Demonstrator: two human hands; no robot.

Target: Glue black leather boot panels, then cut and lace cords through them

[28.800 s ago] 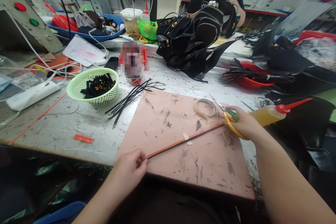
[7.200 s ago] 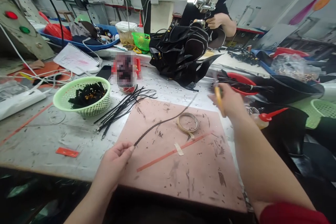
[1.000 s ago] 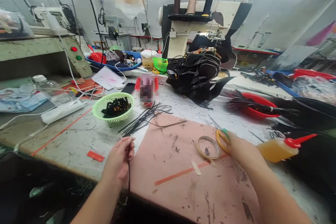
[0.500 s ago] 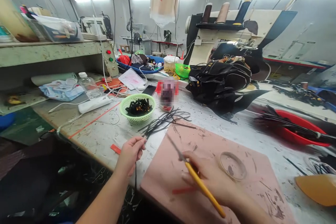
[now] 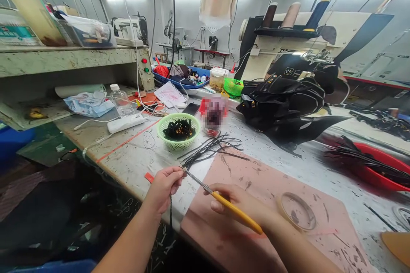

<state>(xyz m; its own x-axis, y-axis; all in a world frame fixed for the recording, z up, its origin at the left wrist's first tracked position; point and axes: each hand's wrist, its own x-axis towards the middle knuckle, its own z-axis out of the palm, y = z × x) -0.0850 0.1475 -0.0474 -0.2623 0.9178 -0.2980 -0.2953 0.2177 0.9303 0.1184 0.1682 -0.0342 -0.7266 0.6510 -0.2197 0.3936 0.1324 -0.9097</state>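
Observation:
My left hand (image 5: 166, 185) is closed in a pinch near the table's front edge. A narrow black strip (image 5: 171, 213) hangs down below it; the part inside the fingers is hidden. My right hand (image 5: 237, 202) is wrapped around a yellow-handled tool (image 5: 237, 211) with a long, slim metal tip. That tip reaches the left fingertips; whether it touches the strip I cannot tell. Just beyond the left hand lies a loose bundle of black strips (image 5: 209, 149). Behind it, a pale green basket (image 5: 178, 144) holds short black pieces with gold-coloured bits.
Under my right arm lies a pink board (image 5: 221, 226) bearing a roll of tape (image 5: 296, 212). A red bowl (image 5: 374, 179) with long black strips stands at right. A black bag (image 5: 285, 102) sits before the sewing machine (image 5: 288, 34). A power strip (image 5: 126, 123) lies at left.
The tool's tip has swung left and down to the left fingertips, and my right hand has moved closer to the left. The view has shifted slightly left.

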